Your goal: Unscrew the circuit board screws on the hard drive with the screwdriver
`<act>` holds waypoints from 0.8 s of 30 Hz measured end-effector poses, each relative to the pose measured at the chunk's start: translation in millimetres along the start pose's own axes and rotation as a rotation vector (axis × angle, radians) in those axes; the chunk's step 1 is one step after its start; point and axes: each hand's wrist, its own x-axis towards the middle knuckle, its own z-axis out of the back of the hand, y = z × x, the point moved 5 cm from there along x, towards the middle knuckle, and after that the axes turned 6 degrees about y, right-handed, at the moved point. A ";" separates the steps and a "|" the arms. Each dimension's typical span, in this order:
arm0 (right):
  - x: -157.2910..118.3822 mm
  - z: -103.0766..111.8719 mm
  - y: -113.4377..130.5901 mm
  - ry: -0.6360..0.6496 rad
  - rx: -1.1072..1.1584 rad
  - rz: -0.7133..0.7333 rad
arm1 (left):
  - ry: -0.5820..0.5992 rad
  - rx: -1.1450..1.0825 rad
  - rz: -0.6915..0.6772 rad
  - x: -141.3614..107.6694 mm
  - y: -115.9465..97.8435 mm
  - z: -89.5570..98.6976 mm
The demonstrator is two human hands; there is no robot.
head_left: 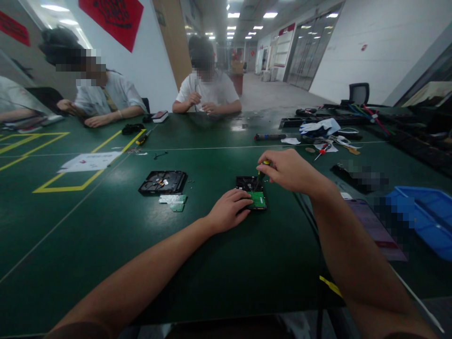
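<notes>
A black hard drive with a green circuit board (259, 200) on its near half lies on the green table (197, 263). My left hand (229, 210) rests on the drive's left side, fingers laid over the board's edge. Above the drive's far right part, my right hand (278, 168) pinches a small yellow-and-black screwdriver (262, 172), its shaft pointing down at the drive. To the left lies a second black drive (163, 181), with a loose circuit board (173, 202) just in front of it and tiny screws beside it.
Gloves (320, 127), a red-handled screwdriver (322, 150) and cables lie at the back right. A blue bin (423, 216) stands at the right. A paper sheet (90, 162) and another screwdriver (143, 137) are at the left. People sit across the table.
</notes>
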 end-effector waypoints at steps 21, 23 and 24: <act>-0.1 0.4 3.0 0.016 0.054 0.083 | -0.002 0.011 -0.007 -0.7 2.5 -2.2; -0.1 0.8 0.8 0.009 0.036 0.075 | 0.000 0.011 -0.003 -0.9 3.0 -2.3; 0.1 1.0 0.0 0.003 0.024 0.074 | -0.002 0.010 -0.001 -1.0 3.2 -2.2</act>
